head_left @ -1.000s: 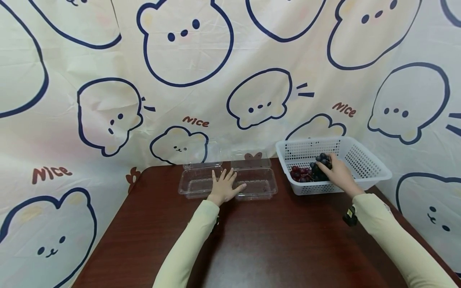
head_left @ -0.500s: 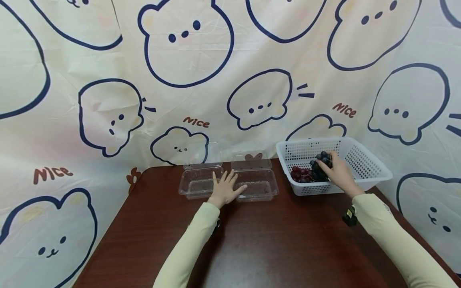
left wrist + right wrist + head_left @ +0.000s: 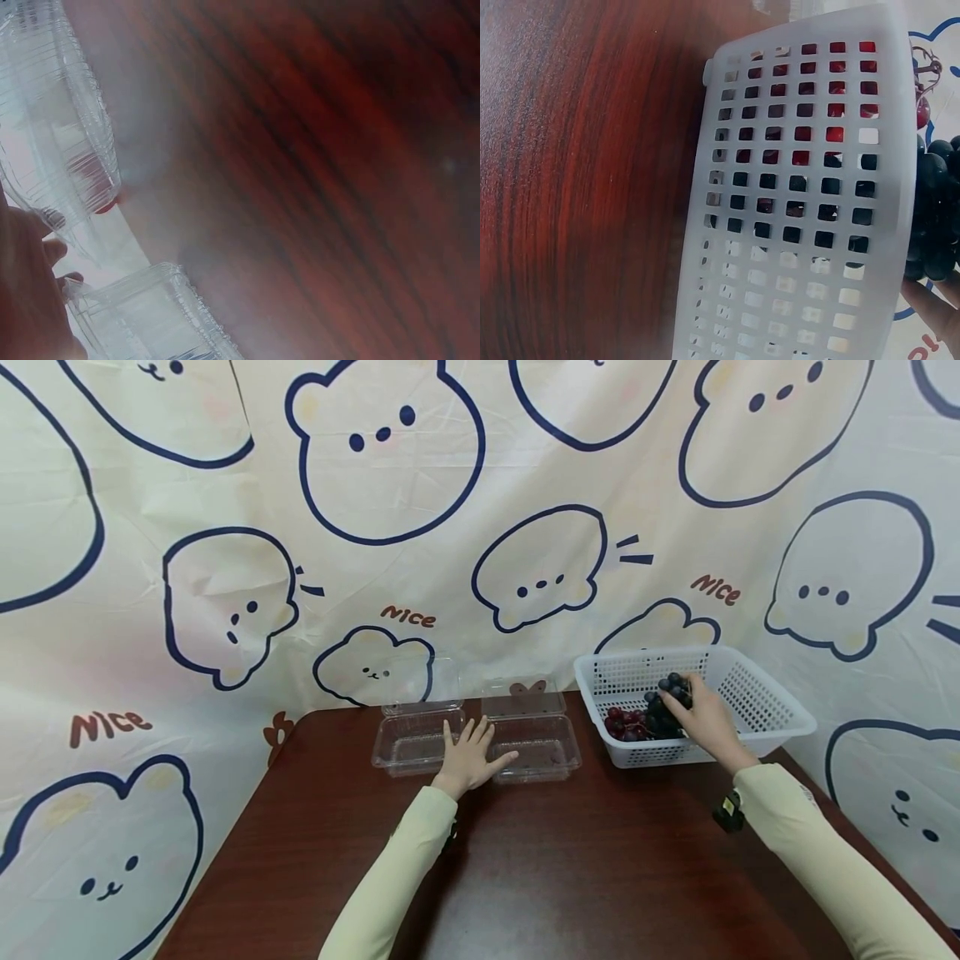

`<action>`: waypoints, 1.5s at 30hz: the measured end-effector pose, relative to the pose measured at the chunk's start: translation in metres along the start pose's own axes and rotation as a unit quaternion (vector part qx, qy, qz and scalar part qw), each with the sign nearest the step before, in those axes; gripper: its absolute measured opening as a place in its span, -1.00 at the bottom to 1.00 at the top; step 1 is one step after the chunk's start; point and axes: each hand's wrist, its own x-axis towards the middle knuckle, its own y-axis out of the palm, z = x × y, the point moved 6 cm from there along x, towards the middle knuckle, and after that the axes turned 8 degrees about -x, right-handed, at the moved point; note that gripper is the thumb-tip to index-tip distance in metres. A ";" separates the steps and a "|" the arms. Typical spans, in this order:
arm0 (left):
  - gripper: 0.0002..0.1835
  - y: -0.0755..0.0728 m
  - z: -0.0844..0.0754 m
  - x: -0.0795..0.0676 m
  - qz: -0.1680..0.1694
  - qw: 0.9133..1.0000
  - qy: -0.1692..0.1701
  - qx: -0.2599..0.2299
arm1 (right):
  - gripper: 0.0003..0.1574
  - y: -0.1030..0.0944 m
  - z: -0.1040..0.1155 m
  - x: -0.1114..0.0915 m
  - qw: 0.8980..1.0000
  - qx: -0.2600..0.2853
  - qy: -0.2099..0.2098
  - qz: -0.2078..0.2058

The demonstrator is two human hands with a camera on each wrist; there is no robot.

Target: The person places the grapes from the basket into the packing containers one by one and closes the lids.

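Observation:
In the head view my right hand (image 3: 707, 718) reaches into a white perforated basket (image 3: 772, 710) and grips a bunch of dark grapes (image 3: 667, 714). Red grapes (image 3: 626, 724) lie beside that bunch, toward the basket's left end. In the right wrist view the dark grapes (image 3: 936, 202) show above the rim, with fingers (image 3: 930, 307) against them. My left hand (image 3: 467, 760) is spread, its fingers over the inner edges of two clear plastic boxes. The left box (image 3: 408, 743) and the right box (image 3: 536, 747) stand side by side, lids raised behind them.
A dark brown wooden table (image 3: 555, 860) carries everything. Behind it hangs a pale cloth (image 3: 540, 460) printed with cartoon bears, close to the basket and the raised lids. The basket stands near the table's right edge.
The dark grape bunch in my right hand sits very slightly higher in the basket. My left hand has stayed almost in place by the boxes.

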 end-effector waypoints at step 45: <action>-0.02 0.000 -0.007 -0.010 0.000 1.000 -0.005 0.025 | -0.42 -0.023 0.033 0.005 0.996 0.017 -0.021 -0.087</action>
